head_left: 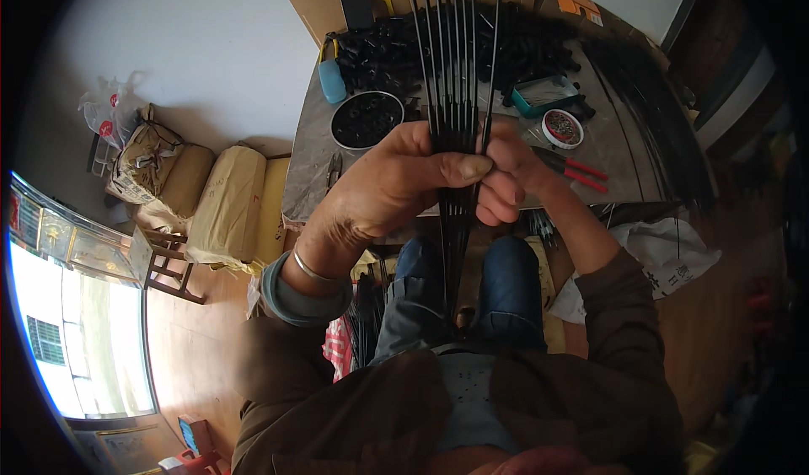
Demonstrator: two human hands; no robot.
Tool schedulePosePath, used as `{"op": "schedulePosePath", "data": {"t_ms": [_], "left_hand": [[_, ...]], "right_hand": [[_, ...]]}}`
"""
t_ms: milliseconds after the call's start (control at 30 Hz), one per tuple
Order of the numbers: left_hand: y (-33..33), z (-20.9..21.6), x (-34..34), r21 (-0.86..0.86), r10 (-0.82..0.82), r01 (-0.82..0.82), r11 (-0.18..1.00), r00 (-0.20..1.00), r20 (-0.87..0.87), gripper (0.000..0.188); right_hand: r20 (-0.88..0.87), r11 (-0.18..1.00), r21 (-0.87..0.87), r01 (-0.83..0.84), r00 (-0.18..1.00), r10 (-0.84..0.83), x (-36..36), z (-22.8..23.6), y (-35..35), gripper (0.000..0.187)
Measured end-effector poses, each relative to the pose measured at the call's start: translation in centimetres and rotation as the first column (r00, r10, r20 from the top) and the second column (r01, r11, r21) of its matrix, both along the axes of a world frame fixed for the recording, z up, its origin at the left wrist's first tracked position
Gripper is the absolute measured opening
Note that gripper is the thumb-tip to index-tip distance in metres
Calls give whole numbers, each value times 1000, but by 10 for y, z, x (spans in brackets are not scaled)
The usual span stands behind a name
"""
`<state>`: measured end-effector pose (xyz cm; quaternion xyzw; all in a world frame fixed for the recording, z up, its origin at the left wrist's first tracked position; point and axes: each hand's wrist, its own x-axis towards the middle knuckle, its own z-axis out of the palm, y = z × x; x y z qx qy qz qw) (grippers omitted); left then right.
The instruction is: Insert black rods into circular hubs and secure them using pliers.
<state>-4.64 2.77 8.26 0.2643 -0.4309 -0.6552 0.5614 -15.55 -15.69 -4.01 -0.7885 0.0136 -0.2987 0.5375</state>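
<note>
A bundle of thin black rods [452, 87] stands upright before me, fanned out at the top and narrowing down toward my lap. My left hand [396, 180] is closed round it, the thumb laid across the front of the rods. Close against its right side, my right hand [510, 167] has curled fingers. One rod [495, 49], a little apart from the others, runs down into the right hand's grip. Where exactly the right fingertips press is partly hidden behind the bundle.
On the table [308, 167] lie a heap of small black parts [379, 58], a round tray [368, 121] of black pieces, a teal box [548, 94], a small white tub [562, 128], red-handled pliers [586, 176] and long black rods [653, 112]. Wrapped bundles [223, 205] stand at left.
</note>
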Motion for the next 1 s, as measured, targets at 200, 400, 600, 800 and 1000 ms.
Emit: {"op": "schedulePosePath", "data": {"t_ms": [200,400,600,800,1000], "left_hand": [[-26,-84,-7,122,166,-177,977,981,97,23],[-60,-162,-3,258,162,-163,952,987,25,23],[-69,-164,0,283,77,-59,957,996,-52,46],[-44,-144,-27,-669,881,-627,399,60,470,84],[-70,-197,18,-490,475,-36,871,322,819,99]], "right_hand": [[197,75,-946,315,744,-639,44,15,-96,58],[-117,851,485,-204,949,294,-6,62,-106,61],[-34,816,529,-233,955,294,16,71,-42,41],[55,888,319,-332,942,332,-12,75,0,31],[10,956,169,-239,971,240,-18,46,48,22]]}}
